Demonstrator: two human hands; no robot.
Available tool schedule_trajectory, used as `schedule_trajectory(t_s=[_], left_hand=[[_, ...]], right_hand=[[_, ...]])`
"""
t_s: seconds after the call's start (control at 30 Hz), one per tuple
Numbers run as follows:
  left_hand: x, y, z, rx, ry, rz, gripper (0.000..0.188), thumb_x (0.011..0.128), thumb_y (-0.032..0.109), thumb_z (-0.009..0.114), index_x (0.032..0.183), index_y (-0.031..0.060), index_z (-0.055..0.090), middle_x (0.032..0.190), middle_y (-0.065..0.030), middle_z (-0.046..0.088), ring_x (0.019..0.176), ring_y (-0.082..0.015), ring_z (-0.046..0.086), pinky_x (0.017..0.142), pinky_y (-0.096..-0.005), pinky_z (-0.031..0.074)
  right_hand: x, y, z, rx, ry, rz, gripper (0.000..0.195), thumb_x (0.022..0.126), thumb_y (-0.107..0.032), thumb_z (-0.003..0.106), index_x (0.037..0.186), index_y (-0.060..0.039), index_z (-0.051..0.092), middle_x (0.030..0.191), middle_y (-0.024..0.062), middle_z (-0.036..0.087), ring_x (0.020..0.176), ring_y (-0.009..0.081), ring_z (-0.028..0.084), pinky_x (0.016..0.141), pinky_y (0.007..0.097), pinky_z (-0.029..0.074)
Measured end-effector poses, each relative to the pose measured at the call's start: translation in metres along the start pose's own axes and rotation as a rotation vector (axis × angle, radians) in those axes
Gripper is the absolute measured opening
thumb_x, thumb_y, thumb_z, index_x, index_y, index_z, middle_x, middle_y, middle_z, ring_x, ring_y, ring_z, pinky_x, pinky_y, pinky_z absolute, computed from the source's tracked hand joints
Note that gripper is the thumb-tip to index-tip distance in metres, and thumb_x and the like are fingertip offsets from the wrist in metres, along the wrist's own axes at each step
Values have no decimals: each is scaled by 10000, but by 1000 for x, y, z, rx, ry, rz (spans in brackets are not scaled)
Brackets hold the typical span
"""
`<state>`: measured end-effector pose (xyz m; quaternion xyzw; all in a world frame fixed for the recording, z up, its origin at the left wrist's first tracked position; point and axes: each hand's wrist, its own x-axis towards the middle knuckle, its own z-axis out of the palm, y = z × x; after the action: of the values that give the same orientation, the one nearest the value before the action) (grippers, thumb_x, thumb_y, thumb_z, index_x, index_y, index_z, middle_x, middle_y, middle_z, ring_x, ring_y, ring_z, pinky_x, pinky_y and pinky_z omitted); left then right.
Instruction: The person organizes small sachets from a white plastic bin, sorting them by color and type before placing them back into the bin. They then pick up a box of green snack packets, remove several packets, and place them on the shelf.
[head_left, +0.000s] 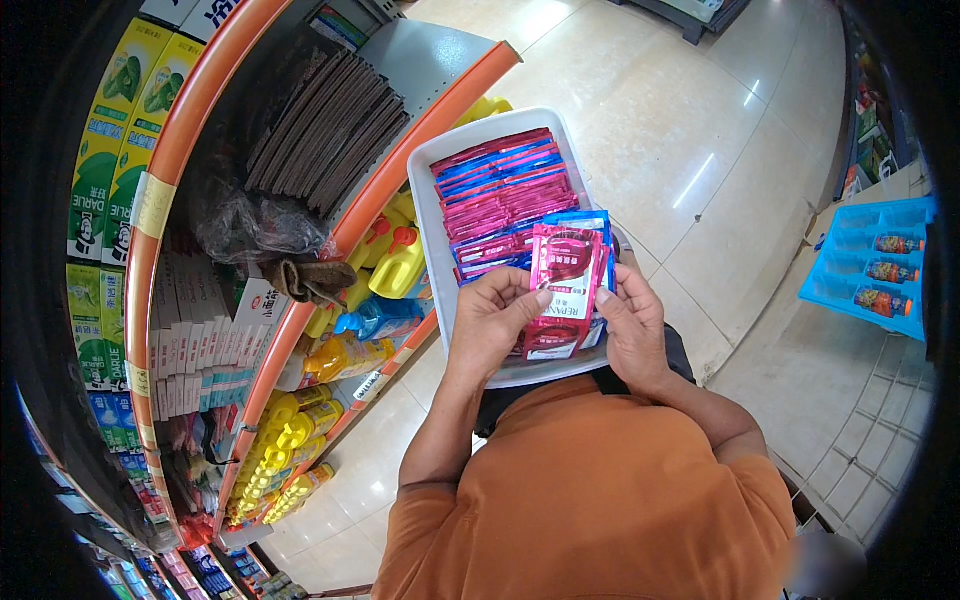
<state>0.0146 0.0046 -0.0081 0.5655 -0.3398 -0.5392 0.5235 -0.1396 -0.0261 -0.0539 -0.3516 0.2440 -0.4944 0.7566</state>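
Observation:
A white plastic tub (426, 225) stands before me, filled with rows of pink and blue sachets (510, 199). Over its near end, several pink and blue sachets (564, 289) are held between both hands. My left hand (491, 319) pinches their left edge with thumb and fingers. My right hand (634, 322) holds the right edge, its thumb on the front of the pink sachet. Blue sachets show behind the pink ones. The hands hide part of the tub's near end.
Orange-edged shelves (427, 150) on the left hold stacked dark flat pieces (322, 127), a brown cloth (311, 281), toothpaste boxes (112, 135) and yellow bottles (401, 266). At the right are a blue tray (862, 304) with small bottles and a white wire rack (862, 457). Tiled floor (660, 112) lies beyond the tub.

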Motion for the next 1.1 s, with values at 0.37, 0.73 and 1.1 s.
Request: schedule_trajectory(t_s=[0.37,0.73,1.1], left_hand=[[1,-1,1,40,33,44,43,784,23,623,778,-3,589,693,-6,590,615,-32,505,543,-173,405],[-1,-5,5,95,41,49,76,783,54,638,767,10,579,666,21,557,604,-24,483,531,-172,393],[-3,-2,4,42,-6,21,35,798,16,598,822,7,575,715,4,579,634,-31,500,562,-177,407]], right_hand=[[0,1,-1,-11,0,10,223,898,-74,442,1095,31,440,1014,102,558,915,86,525,819,242,428],[0,-1,0,1,16,33,309,854,-40,511,1140,25,413,1044,106,556,929,110,533,831,259,435],[0,0,-1,48,35,17,295,869,-54,487,1142,28,413,1049,108,552,942,107,531,836,253,434]])
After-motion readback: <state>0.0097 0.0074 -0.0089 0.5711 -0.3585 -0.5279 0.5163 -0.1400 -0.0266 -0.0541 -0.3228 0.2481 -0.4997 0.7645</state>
